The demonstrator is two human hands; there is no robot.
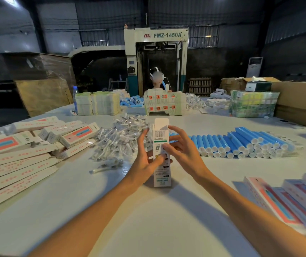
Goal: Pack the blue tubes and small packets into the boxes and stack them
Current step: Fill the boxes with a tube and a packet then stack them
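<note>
Box [160, 145] upright at ctr of worktop [148, 223], base on it or just above, can't tell. Top flap open, mouth facing up. Interior hidden from here.

Left hand [144, 160] clamped on lower half, thumb across printed face, fingers round the 9 o'clock side. Right hand [182, 151] pinching the 3 o'clock edge, thumb on front, fingertips up near the rim.

Blue tubes [241, 143] stacked in rows at 3 o'clock, white caps toward the person, near right hand. Small packets [122, 138] heaped loose at 10–11 o'clock, just beside left fingers. Closed boxes [28, 151] piled at 9 o'clock. More boxes [287, 197] laid in rows at 4–5 o'clock.

Handling, as judged:
- **Box:** thin card, v. light, hollow, prob. crushes if squeezed on broad faces. Better held at edges, low down, w/ mouth kept square.
- **Tubes:** prob. rigid, smooth, round, so liable to roll & slip. Best taken mid-length, thumb opposite fingers, then slid in end first.
- **Packets:** prob. clear film, slippery, floppy, near weightless. Pinch one by its end, else risk of lifting several.
- **Flap:** easily creased, so fold along score only.
</note>
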